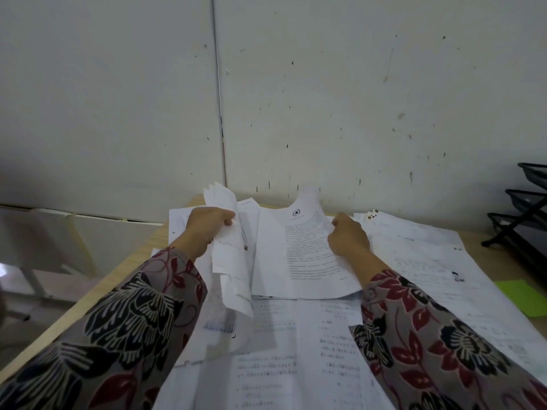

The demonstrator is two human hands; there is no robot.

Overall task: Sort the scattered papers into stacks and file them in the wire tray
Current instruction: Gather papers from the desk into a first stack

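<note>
My left hand (207, 224) grips a bunch of white sheets (229, 255) raised off the desk, their edges fanning above and below my fist. My right hand (347, 233) pinches the right edge of a printed letter (305, 250) with a round star emblem at its top; the sheet lifts and curls off the pile. Scattered printed papers (281, 350) cover the wooden desk (118, 279) below both arms. The black wire tray (527, 220), with stacked tiers, stands at the far right edge of the view, partly cut off.
A green sticky pad (521, 295) lies at the desk's right side near the tray. A pen (244, 238) lies among the sheets by my left hand. A stained white wall (325, 99) rises right behind the desk. To the left there is a drop to the floor.
</note>
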